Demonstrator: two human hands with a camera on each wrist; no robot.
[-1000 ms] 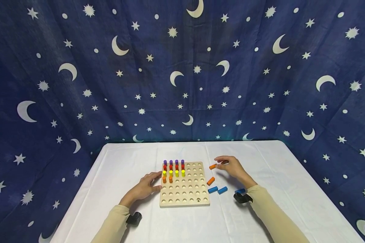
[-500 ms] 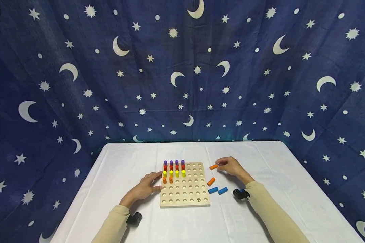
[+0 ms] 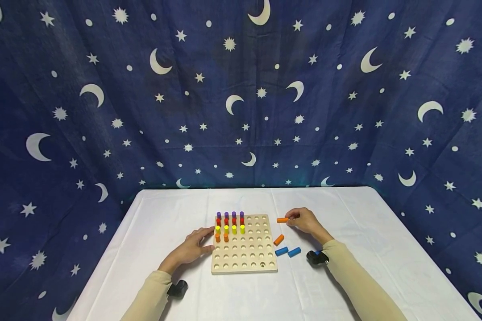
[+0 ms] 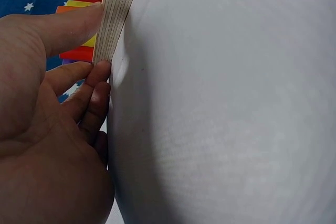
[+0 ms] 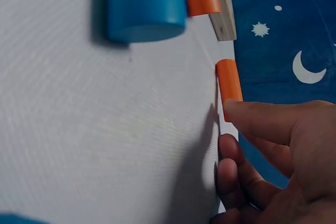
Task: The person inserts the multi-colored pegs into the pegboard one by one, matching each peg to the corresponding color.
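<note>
A wooden pegboard (image 3: pixel 251 255) lies on the table with rows of purple, red and yellow pegs (image 3: pixel 234 229) and two orange pegs standing at its left side. Against the board's left edge rests my left hand (image 3: pixel 192 246); in the left wrist view its thumb and fingertips (image 4: pixel 102 69) touch the layered side. My right hand (image 3: pixel 305 221), beyond the board's right edge, pinches one end of a lying orange peg (image 3: pixel 282 220) between thumb and forefinger. The right wrist view shows the thumb over that orange peg (image 5: pixel 229 80), its far end pointing toward the board.
Another orange peg (image 3: pixel 279 240) lies close to the board's right edge. Two blue pegs (image 3: pixel 294 252) are nearer me, and a third blue peg is mostly hidden behind the right wrist's camera (image 3: pixel 317 257). A starry curtain (image 3: pixel 241 111) hangs behind the white table (image 3: pixel 325 200).
The right hand's fingers have closed on the far orange peg, which has turned a little to lie more level across the view. The left hand and the board have stayed put.
</note>
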